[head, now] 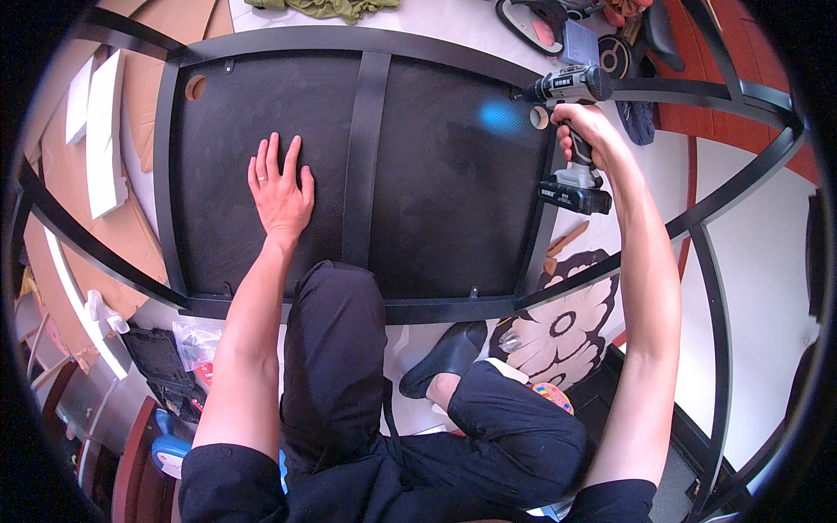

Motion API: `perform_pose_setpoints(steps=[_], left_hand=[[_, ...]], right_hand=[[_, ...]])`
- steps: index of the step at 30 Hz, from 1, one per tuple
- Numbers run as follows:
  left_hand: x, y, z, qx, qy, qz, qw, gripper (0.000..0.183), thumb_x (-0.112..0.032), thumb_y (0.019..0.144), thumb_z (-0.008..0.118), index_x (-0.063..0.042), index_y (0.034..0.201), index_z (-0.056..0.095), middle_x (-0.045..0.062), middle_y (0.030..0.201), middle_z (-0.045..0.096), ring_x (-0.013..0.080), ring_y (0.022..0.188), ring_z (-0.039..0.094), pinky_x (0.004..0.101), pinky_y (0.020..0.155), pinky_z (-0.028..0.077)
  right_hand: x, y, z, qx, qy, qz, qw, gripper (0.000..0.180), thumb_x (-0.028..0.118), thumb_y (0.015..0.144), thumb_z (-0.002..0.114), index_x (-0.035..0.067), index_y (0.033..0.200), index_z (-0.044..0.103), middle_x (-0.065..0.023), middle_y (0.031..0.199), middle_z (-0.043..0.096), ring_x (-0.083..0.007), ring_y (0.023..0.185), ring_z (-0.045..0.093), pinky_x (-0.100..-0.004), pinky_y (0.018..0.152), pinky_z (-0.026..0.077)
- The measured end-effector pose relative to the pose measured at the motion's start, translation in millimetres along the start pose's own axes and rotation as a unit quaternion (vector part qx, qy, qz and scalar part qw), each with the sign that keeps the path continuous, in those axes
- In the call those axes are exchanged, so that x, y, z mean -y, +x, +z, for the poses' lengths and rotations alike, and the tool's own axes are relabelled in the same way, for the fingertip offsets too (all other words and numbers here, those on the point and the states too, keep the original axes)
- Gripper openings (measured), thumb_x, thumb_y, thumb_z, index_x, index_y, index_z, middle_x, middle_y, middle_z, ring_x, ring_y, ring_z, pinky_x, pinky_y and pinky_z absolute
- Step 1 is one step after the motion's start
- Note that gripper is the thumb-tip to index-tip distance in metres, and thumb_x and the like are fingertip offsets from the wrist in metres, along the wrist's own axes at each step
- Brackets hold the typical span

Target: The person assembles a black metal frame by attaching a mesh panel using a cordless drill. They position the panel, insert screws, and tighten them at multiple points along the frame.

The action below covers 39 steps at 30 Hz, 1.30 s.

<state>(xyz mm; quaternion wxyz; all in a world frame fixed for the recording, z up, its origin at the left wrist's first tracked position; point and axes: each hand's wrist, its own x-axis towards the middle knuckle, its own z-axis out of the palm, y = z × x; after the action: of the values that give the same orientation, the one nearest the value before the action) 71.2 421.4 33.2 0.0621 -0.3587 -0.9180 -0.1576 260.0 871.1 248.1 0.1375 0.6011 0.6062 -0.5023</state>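
My right hand [584, 134] is wrapped around the handle of a cordless drill [575, 85] with a black battery pack at its base. The drill's nose points left, at the far right corner of a black panel [444, 196] set in a black metal frame [369, 157]. A blue light spot falls on the panel below the drill's nose. Whether the bit touches a screw there is too small to tell. My left hand [281, 189] lies flat on the panel's left half, fingers spread, holding nothing. Small metal tabs [229, 65] sit along the frame's inner edges.
Black frame legs [719, 366] rise on both sides. Cardboard [98, 242] and white foam strips [104, 144] lie at left. A black tool case [160, 359] is open near a plastic bag [196, 343]. A flower-patterned mat [562, 333] lies at right. Green cloth [327, 8] is at the far side.
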Motion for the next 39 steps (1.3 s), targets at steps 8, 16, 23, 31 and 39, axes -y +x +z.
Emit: perform_pose_setpoints(steps=[8, 16, 23, 31, 39], left_hand=[[-1.6, 0.7, -0.2, 0.0, 0.0, 0.0, 1.0, 0.055, -0.03, 0.103, 0.067, -0.024, 0.158, 0.063, 0.013, 0.172, 0.048, 0.032, 0.163, 0.039, 0.0524, 0.135, 0.025], [-0.1, 1.1, -2.3, 0.003, 0.005, 0.002, 1.0, 0.056, -0.03, 0.103, 0.067, -0.024, 0.158, 0.062, 0.013, 0.172, 0.048, 0.0324, 0.163, 0.039, 0.0524, 0.135, 0.026], [-1.0, 0.4, -1.0, 0.001, 0.002, 0.001, 1.0, 0.056, -0.029, 0.103, 0.066, -0.023, 0.158, 0.062, 0.014, 0.172, 0.048, 0.0331, 0.162, 0.039, 0.0527, 0.135, 0.026], [-0.1, -0.2, -1.8, 0.001, 0.004, -0.001, 1.0, 0.056, -0.029, 0.103, 0.066, -0.023, 0.158, 0.063, 0.013, 0.172, 0.048, 0.0325, 0.162, 0.039, 0.0526, 0.135, 0.025], [-0.8, 1.1, -4.2, 0.003, 0.004, 0.0, 1.0, 0.056, -0.029, 0.103, 0.066, -0.022, 0.158, 0.062, 0.013, 0.172, 0.048, 0.032, 0.163, 0.039, 0.052, 0.135, 0.025]], right_hand=[[-1.6, 1.3, -1.2, 0.001, -0.003, 0.0, 1.0, 0.015, 0.015, 0.093, 0.068, 0.005, 0.085, 0.063, -0.0002, 0.065, 0.061, -0.0109, 0.051, 0.059, -0.0308, 0.048, 0.054], [-5.0, 5.2, -2.2, 0.005, 0.004, 0.0, 1.0, 0.014, 0.016, 0.092, 0.07, 0.006, 0.086, 0.062, 0.0005, 0.066, 0.061, -0.0107, 0.051, 0.059, -0.0311, 0.048, 0.054], [-3.0, 2.4, -2.3, 0.006, -0.009, -0.002, 1.0, 0.014, 0.016, 0.091, 0.07, 0.006, 0.087, 0.062, 0.0011, 0.066, 0.061, -0.0098, 0.052, 0.059, -0.0306, 0.047, 0.054], [-4.2, 2.0, -1.3, 0.01, -0.015, -0.008, 1.0, 0.014, 0.017, 0.092, 0.07, 0.007, 0.086, 0.062, 0.0014, 0.066, 0.06, -0.0096, 0.052, 0.058, -0.0302, 0.047, 0.053], [-4.9, 2.8, -0.4, 0.014, -0.009, -0.012, 1.0, 0.015, 0.017, 0.092, 0.071, 0.005, 0.087, 0.064, 0.0003, 0.068, 0.062, -0.0102, 0.053, 0.059, -0.0299, 0.049, 0.054]])
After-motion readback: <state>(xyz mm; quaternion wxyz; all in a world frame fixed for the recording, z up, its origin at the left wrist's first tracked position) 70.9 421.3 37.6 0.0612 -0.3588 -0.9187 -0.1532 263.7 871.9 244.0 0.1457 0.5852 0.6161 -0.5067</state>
